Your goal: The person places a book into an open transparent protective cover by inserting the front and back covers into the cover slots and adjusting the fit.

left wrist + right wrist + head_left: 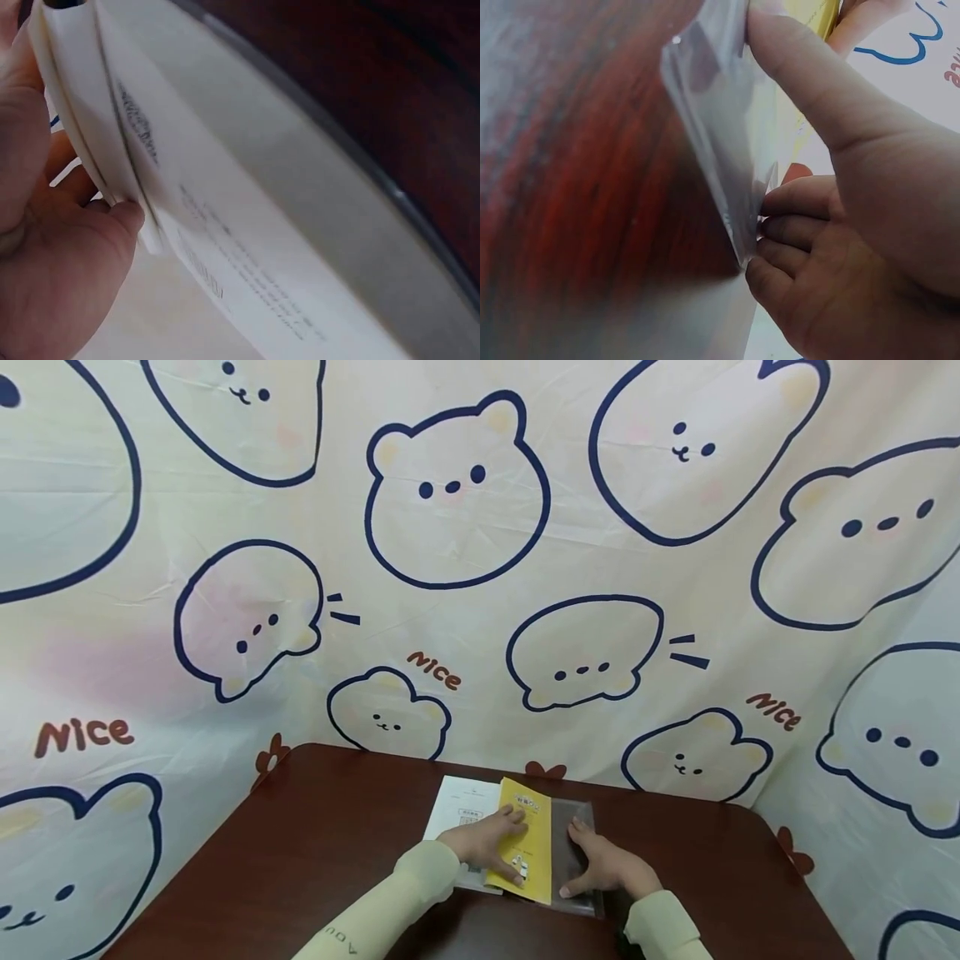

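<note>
Brown table [337, 843] under you, bear-print curtain [450, 543] behind; your left hand [483, 842] partly hides the printed white page [461, 793] while gripping the booklet [537, 847]. Booklet sits at mid-table between page and clear sleeve [567, 852], yellow, lettered, cartoon low on its cover; your right hand [609, 864] grasps the sleeve, thumb on its face.

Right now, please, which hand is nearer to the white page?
Left: the left hand lies across the white page; the right hand is farther right, on the clear cover.
</note>
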The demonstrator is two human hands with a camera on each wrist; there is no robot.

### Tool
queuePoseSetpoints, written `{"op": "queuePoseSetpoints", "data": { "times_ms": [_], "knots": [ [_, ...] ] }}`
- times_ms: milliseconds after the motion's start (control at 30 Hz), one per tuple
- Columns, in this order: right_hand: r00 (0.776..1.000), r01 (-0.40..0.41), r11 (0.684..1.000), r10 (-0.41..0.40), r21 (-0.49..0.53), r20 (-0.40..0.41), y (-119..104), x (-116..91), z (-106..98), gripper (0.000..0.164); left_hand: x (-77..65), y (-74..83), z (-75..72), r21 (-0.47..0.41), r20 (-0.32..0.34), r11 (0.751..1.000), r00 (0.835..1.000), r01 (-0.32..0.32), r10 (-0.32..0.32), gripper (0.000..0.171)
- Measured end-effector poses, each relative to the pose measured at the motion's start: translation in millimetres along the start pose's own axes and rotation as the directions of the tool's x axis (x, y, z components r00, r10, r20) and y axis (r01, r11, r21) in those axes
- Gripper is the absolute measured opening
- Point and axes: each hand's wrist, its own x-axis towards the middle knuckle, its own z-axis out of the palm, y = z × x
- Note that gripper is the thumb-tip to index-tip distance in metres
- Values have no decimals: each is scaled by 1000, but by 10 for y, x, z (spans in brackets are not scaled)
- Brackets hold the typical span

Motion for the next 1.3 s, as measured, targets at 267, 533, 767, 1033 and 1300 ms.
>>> {"op": "queuePoseSetpoints", "data": {
  "times_ms": [267,533,767,1033,1300],
  "knots": [
    [1000,10,1000,-10,-2,13,-13,-23,-19,112,-14,78,23,90,0,996,1000,-2,2,89],
    [1000,6,1000,-6,-18,19,13,-22,8,112,30,124,127,191,18,981,1000,17,-21,92],
    [999,28,1000,-28,-6,16,-8,-11,-6,112,35,156,129,177,9,983,999,45,-47,91],
    [999,38,999,-38,6,15,9,-13,-1,111,71,166,181,217,-2,976,1000,30,-30,90],
    [999,41,999,-41,-6,1,6,-2,-6,111,30,229,178,298,-13,954,999,37,-35,86]
  ]
}}
